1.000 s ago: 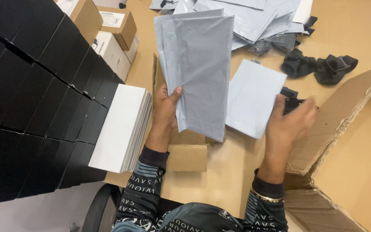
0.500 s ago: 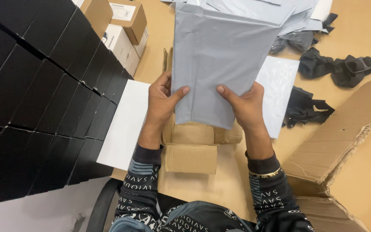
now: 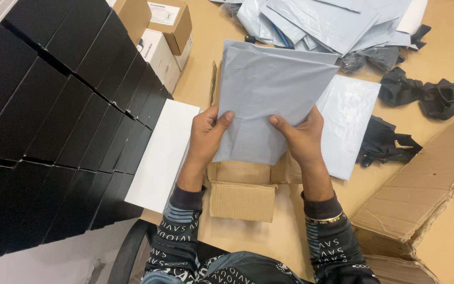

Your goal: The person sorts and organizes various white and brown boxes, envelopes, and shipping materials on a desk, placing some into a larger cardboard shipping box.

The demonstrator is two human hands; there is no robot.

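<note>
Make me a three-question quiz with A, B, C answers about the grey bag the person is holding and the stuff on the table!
1. Where is the pile of grey mailer bags?
A. At the far side of the table
B. On the chair
C. Inside the black boxes

2. What colour are the boxes stacked on the left?
A. Red
B. Black
C. Green

3. How is the grey bag held?
A. By one hand
B. By both hands
C. By no hand

Answers:
1 A, the pile lies at the top of the view, beyond the hands.
2 B, the whole stack is black.
3 B, the left hand and right hand each grip its lower edge.
</note>
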